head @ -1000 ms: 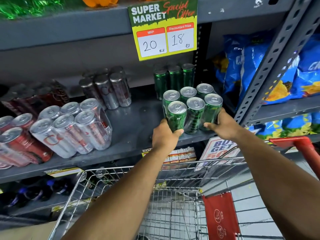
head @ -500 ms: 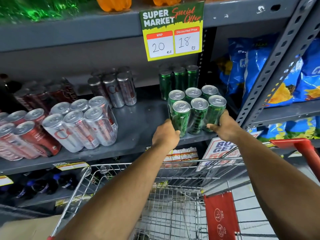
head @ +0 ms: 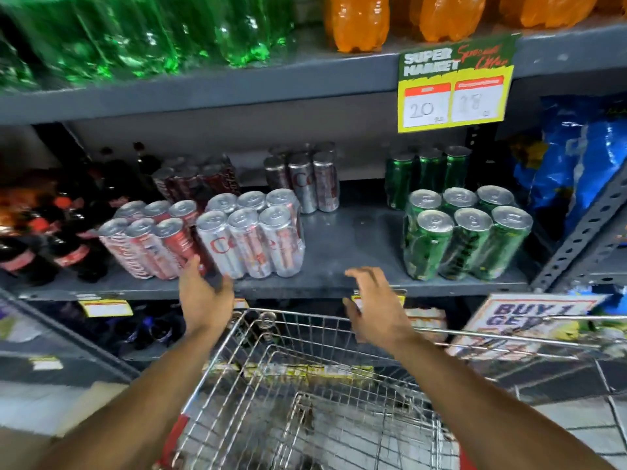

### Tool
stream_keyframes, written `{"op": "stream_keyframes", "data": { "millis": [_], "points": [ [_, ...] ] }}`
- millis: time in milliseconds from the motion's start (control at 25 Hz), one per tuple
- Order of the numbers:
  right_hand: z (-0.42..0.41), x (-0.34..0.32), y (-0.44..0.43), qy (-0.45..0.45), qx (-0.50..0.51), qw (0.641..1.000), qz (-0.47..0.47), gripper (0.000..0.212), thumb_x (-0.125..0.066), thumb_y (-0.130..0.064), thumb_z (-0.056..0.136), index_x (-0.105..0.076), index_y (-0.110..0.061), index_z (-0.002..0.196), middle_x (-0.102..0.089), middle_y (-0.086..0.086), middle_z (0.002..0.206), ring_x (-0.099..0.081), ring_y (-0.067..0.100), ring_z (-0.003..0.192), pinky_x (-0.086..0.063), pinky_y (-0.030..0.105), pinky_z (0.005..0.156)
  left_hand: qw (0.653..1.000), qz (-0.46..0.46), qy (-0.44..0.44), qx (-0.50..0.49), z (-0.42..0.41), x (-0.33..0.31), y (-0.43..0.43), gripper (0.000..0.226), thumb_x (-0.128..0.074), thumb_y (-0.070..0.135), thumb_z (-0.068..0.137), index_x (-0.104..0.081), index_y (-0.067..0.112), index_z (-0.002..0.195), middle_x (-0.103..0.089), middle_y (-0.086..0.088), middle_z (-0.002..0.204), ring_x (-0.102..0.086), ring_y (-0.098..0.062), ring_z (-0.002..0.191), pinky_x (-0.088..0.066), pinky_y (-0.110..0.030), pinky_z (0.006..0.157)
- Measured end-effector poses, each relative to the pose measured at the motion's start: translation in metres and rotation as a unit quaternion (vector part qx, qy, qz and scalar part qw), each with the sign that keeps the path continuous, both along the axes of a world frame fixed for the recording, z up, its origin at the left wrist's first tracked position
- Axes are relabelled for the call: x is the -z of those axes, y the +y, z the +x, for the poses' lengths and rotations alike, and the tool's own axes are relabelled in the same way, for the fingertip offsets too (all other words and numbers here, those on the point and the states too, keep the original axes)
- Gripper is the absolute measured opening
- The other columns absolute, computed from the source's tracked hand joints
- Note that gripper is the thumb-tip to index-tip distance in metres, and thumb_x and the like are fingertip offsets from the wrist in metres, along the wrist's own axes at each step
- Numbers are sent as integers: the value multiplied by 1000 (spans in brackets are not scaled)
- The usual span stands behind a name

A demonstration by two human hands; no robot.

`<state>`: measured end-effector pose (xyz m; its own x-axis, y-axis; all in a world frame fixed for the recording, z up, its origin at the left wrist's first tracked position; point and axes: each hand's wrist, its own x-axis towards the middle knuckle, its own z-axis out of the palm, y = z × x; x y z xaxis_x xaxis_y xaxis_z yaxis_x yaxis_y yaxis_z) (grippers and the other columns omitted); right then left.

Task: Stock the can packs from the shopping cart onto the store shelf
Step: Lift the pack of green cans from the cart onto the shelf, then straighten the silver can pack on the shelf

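Observation:
A shrink-wrapped pack of green cans (head: 464, 239) stands on the grey shelf (head: 339, 252) at the right, with another green pack (head: 427, 174) behind it. A silver can pack (head: 251, 239) and a red can pack (head: 149, 245) stand at the shelf's left, with more packs behind them. My left hand (head: 203, 293) hovers open at the shelf's front edge, just below the silver pack. My right hand (head: 373, 310) is open over the wire shopping cart (head: 305, 385), below the bare middle of the shelf. Neither hand holds anything.
Green bottles (head: 142, 32) and orange bottles (head: 407, 18) fill the shelf above. A yellow price sign (head: 454, 86) hangs from it. Dark cola bottles (head: 51, 239) stand far left. Blue snack bags (head: 576, 164) and a slanted metal upright (head: 583, 239) lie to the right.
Both hands let go of the green can pack, which now stands on the shelf, and drew back toward the cart. The view has swung left and up.

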<state>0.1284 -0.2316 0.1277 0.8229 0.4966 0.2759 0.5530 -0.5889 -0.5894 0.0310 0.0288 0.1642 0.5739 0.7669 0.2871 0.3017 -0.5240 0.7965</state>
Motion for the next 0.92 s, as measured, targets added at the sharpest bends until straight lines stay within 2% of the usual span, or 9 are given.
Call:
{"op": "stream_keyframes", "data": {
  "millis": [120, 200, 240, 280, 320, 360, 440, 720, 920],
  "points": [
    [13, -17, 66, 60, -43, 997, -10, 70, -61, -29, 84, -26, -19, 144, -34, 9, 147, -39, 28, 133, -35, 34, 106, 998, 12, 52, 15, 9, -11, 36, 21, -63, 12, 80, -59, 10, 101, -56, 6, 90, -56, -19, 87, -35, -25, 69],
    [23, -22, 105, 122, -43, 991, 17, 81, -69, -30, 79, -24, -19, 145, -37, 10, 148, -40, 28, 133, -32, 34, 108, 996, -2, 65, 59, 18, -11, 51, 20, -65, 9, 80, -63, 13, 100, -61, 8, 95, -58, -11, 85, -40, -19, 65],
    [26, -22, 120, 148, -33, 988, 43, 83, -72, -31, 75, -26, -19, 144, -42, 9, 145, -43, 27, 131, -35, 35, 108, 995, -39, 58, 77, 23, -9, 55, 22, -66, 6, 80, -62, 15, 100, -66, 5, 98, -63, -10, 82, -46, -15, 64],
    [28, -21, 133, 164, -12, 984, 68, 82, -74, -31, 73, -30, -18, 141, -47, 9, 141, -47, 26, 127, -39, 37, 107, 992, -76, 58, 86, 27, -6, 59, 24, -66, 5, 79, -61, 15, 100, -70, 2, 102, -66, -11, 81, -53, -17, 69],
    [30, -19, 140, 168, 15, 982, 87, 77, -75, -32, 73, -34, -17, 137, -52, 9, 136, -51, 27, 123, -42, 40, 104, 989, -99, 61, 87, 31, -2, 61, 26, -67, 7, 78, -62, 13, 103, -72, -1, 103, -69, -14, 83, -57, -27, 77],
    [31, -16, 144, 159, 37, 982, 98, 69, -74, -32, 74, -38, -17, 132, -56, 8, 130, -54, 27, 119, -46, 41, 100, 988, -100, 75, 87, 35, 2, 62, 28, -67, 11, 77, -63, 13, 105, -73, -3, 103, -69, -17, 87, -57, -35, 82],
    [32, -13, 142, 143, 45, 983, 103, 59, -72, -31, 76, -42, -20, 125, -60, 5, 123, -58, 24, 112, -48, 40, 95, 988, -82, 98, 89, 39, 8, 61, 31, -68, 17, 76, -65, 14, 107, -73, -3, 102, -68, -20, 93, -54, -41, 86],
    [33, -16, 131, 139, 35, 987, 69, 61, -69, -34, 78, -38, -21, 129, -57, 5, 128, -56, 24, 116, -48, 47, 95, 988, -89, 98, 78, 41, 8, 53, 33, -73, 22, 73, -66, 17, 104, -73, -1, 100, -67, -20, 93, -54, -38, 86],
    [39, -13, 82, 97, 67, 990, 81, 54, -71, -35, 74, -41, -28, 119, -61, 0, 118, -58, 20, 107, -42, 29, 85, 984, -65, 106, 127, 49, 6, 12, 44, -74, 30, 72, -64, 20, 113, -72, 3, 107, -65, -12, 95, -49, -25, 84]
  ]
}}
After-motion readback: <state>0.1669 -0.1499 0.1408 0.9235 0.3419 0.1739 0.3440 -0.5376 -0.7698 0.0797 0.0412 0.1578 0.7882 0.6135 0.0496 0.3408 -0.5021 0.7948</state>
